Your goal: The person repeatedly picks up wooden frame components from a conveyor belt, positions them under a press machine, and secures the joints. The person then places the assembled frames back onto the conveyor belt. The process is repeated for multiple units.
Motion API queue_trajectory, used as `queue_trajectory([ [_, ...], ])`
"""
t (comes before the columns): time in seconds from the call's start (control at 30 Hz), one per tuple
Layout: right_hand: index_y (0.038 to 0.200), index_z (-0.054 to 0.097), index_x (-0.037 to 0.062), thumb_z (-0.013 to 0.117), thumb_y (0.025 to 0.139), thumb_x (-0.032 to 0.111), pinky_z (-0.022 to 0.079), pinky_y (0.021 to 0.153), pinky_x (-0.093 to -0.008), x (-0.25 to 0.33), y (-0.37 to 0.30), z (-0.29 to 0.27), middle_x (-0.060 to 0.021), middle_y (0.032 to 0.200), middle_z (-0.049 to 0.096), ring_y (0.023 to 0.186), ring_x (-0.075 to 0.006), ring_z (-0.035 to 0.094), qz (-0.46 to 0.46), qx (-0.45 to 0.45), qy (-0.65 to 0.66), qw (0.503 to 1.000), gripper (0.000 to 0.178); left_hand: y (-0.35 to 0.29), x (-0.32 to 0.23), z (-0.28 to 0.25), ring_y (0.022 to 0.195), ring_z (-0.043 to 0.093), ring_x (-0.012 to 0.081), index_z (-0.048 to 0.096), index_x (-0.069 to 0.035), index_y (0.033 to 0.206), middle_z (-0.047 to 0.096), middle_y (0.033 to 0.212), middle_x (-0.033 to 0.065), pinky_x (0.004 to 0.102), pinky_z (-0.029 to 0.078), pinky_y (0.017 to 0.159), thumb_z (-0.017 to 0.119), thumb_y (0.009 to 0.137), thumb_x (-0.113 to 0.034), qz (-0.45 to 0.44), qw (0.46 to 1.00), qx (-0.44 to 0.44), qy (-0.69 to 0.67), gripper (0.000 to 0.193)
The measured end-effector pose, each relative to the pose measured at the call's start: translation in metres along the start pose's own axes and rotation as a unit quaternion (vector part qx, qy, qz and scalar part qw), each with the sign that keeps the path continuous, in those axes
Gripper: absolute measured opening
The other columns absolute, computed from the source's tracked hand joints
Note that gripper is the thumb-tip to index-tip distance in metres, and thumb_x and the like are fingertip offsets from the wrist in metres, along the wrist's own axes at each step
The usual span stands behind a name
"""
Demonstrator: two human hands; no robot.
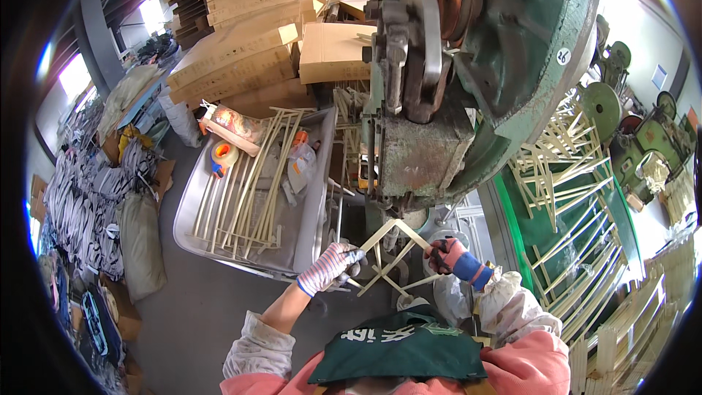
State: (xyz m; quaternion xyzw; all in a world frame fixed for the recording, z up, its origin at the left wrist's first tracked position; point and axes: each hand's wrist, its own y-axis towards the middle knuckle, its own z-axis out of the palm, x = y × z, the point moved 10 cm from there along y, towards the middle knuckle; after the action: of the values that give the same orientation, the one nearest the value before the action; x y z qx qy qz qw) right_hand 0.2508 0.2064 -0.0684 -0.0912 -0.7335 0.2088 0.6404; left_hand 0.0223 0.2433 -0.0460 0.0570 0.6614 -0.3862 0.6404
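In front of me I hold a pale, cream-coloured frame of thin strips point(379, 235), one corner pointing away from me. That corner lies beneath the head of a big green press machine point(420, 153); whether it touches the machine I cannot tell. My left hand point(333, 267), in a striped glove with grey fingers, is closed around the left strip. The right strip is gripped by my right hand point(455, 258), in a pink and blue glove with dark fingertips. More pale strips point(380, 272) cross nearer to me, between my hands.
A grey-white bin point(303, 238) at left holds long pale strips, a tape roll point(224, 153) and bags. Cardboard boxes point(256, 0) are stacked behind it. Pale frames point(578, 256) pile up on a green surface at right. Grey bundles point(84, 205) and a sack point(141, 245) stand far left.
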Motion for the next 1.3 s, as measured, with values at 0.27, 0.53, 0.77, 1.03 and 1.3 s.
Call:
queue_trajectory([
  [0.27, 0.086, 0.059, 0.0033, 0.048, 0.093, 0.029, 0.036, 0.039, -0.0197, 0.022, -0.008, 0.002, -0.0020, 0.061, 0.058, 0.043, -0.0058, 0.049, -0.003, 0.058, 0.013, 0.998, 0.028, 0.000, -0.022, 0.005, 0.062, 0.055, 0.0062, 0.062, -0.003, 0.097, 0.059, 0.072, -0.0016, 0.0194, 0.043, 0.053, 0.058, 0.088, -0.022, 0.070, 0.994, 0.013, 0.086, 0.021],
  [0.53, 0.118, 0.052, -0.0002, 0.053, 0.092, 0.028, 0.055, 0.063, -0.0288, -0.001, -0.040, 0.037, -0.0096, 0.090, 0.064, 0.077, -0.0192, 0.066, -0.054, 0.216, 0.092, 0.971, 0.038, -0.059, -0.054, 0.007, 0.044, 0.054, 0.0276, 0.063, -0.009, 0.066, 0.057, 0.052, 0.0111, 0.0362, 0.042, 0.045, 0.072, 0.068, -0.049, 0.221, 0.765, -0.330, 0.506, 0.041],
  [0.77, 0.104, 0.056, 0.0065, 0.055, 0.088, 0.023, 0.054, 0.051, -0.0386, -0.221, -0.005, -0.075, -0.0106, 0.087, 0.067, 0.071, -0.0245, 0.067, 0.196, 0.087, 0.096, 0.972, 0.023, -0.209, -0.092, -0.082, 0.050, 0.046, 0.0077, 0.060, -0.003, 0.059, 0.051, 0.052, -0.0011, 0.0260, 0.037, 0.047, 0.077, 0.061, -0.026, 0.322, 0.798, -0.381, 0.338, 0.029],
  [1.03, 0.127, 0.042, 0.0086, 0.036, 0.087, 0.054, 0.038, 0.089, -0.0364, -0.246, -0.022, -0.051, -0.0057, 0.118, 0.051, 0.105, -0.0198, 0.049, -0.123, 0.106, 0.451, 0.878, 0.061, -0.382, 0.019, -0.225, 0.040, 0.035, 0.0070, 0.046, -0.011, 0.064, 0.039, 0.051, -0.0033, 0.0225, 0.025, 0.038, 0.067, 0.078, -0.040, 0.445, 0.762, -0.468, 0.033, 0.038],
  [1.3, 0.139, 0.027, 0.0057, 0.042, 0.091, 0.047, 0.040, 0.042, -0.0252, -0.077, -0.119, -0.043, -0.0051, 0.066, 0.053, 0.049, -0.0124, 0.048, -0.370, 0.224, 0.452, 0.780, 0.065, -0.422, 0.240, -0.260, 0.057, 0.051, 0.0073, 0.060, -0.011, 0.089, 0.057, 0.070, -0.0004, 0.0230, 0.043, 0.052, 0.061, 0.081, -0.051, 0.213, 0.675, -0.701, -0.086, 0.041],
])
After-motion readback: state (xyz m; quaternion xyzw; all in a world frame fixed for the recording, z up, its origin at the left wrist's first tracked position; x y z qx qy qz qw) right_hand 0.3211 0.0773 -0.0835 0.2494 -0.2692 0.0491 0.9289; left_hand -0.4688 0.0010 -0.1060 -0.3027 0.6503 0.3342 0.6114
